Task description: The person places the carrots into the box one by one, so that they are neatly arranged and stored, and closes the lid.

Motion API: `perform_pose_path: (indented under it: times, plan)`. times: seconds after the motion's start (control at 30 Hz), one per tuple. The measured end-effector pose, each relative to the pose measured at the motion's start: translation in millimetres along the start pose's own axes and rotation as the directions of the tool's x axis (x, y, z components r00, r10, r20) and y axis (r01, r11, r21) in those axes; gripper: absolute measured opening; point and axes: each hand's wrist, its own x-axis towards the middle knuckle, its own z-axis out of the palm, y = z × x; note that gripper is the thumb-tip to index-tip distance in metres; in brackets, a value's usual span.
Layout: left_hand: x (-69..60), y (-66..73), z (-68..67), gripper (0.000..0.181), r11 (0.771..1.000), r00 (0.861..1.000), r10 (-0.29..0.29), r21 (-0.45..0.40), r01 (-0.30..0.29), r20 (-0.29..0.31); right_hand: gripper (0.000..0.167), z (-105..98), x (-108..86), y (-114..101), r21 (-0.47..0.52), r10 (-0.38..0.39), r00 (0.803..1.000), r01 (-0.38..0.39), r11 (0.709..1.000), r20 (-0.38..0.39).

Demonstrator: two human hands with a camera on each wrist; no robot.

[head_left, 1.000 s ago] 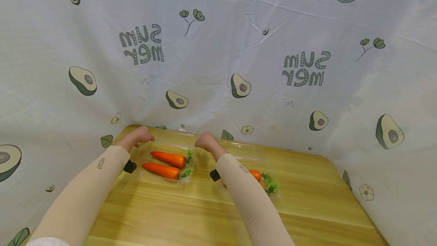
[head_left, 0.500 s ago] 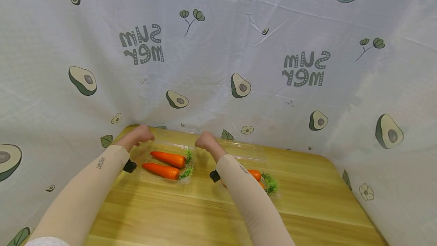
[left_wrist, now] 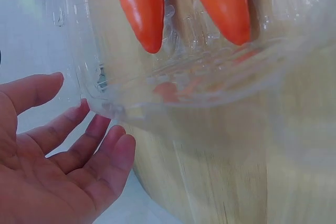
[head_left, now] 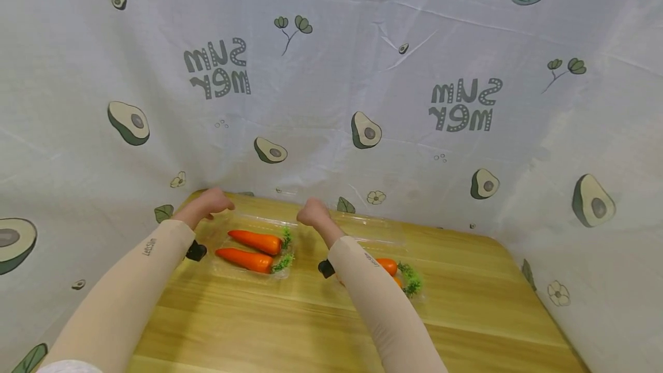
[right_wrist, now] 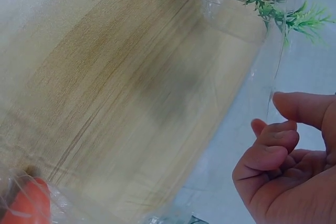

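Note:
Two orange carrots [head_left: 255, 241] with green tops lie in a clear plastic clamshell box [head_left: 220, 272] at the table's left. My left hand [head_left: 209, 203] is at the box's back left corner. In the left wrist view its fingers are loosely bent, fingertips touching the clear rim and thumb apart. My right hand [head_left: 314, 216] is at the back right; in the right wrist view, thumb and index finger pinch the edge of the clear lid [right_wrist: 274, 72], other fingers curled. The lid's transparency hides its exact angle.
Right of it, partly behind my right forearm, a second clear box [head_left: 422, 298] holds carrots [head_left: 387, 265] with green tops. Its clear lid [head_left: 373, 228] lies open toward the back. A white curtain [head_left: 331, 73] with avocado prints hangs behind the wooden table [head_left: 248, 321].
Both hands stay nearly in place at the back of the left box. The head view shifts very slightly. The carrots have not moved.

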Motion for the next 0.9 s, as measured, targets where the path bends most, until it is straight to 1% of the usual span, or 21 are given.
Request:
perform_pose_path:
  times: [0.1, 0.17, 0.3, 0.43, 0.53, 0.63, 0.8, 0.9]
  plan:
    - [-0.8, -1.0, -0.6, 0.023, 0.999, 1.0, -0.001, -0.046, 0.001, 0.014, 0.043, 0.5, -1.3, 0.6, 0.035, 0.013, 1.0, -0.012, 0.999, -0.015]
    - [-0.3, -2.5, -0.7, 0.023, 0.998, 1.0, -0.001, -0.067, 0.002, 0.019, 0.044, 0.8, -2.2, 0.4, 0.044, 0.017, 1.0, -0.016, 0.999, -0.019]
    - [2.8, -5.7, -0.8, 0.024, 0.997, 1.0, 0.002, -0.081, -0.002, -0.001, 0.045, 0.3, -4.0, -0.8, 0.05, 0.016, 1.0, -0.015, 0.999, -0.025]
    - [5.5, -7.3, -2.4, 0.016, 0.998, 0.999, 0.012, -0.06, -0.014, -0.031, 0.039, -1.8, -4.2, -2.1, 0.049, 0.023, 0.999, -0.022, 0.999, -0.036]
    - [4.5, -7.1, -3.7, 0.012, 0.999, 0.999, 0.022, -0.033, -0.024, -0.048, 0.032, -3.7, -5.5, -2.4, 0.052, 0.026, 0.998, -0.023, 0.998, -0.052]
    - [3.1, -6.3, -4.7, 0.012, 1.0, 0.998, 0.022, -0.021, -0.023, -0.057, 0.031, -4.6, -7.0, -1.7, 0.043, 0.015, 0.997, -0.012, 0.999, -0.077]
    - [2.3, -6.3, -6.1, 0.012, 0.999, 0.998, 0.029, -0.019, -0.031, -0.059, 0.033, -4.5, -6.4, -0.1, 0.058, 0.017, 0.996, -0.012, 0.998, -0.093]
    - [1.3, -5.9, -6.2, 0.017, 0.999, 0.998, 0.03, -0.036, -0.032, -0.058, 0.034, -5.4, -8.5, -0.1, 0.074, 0.017, 0.995, -0.01, 0.997, -0.095]
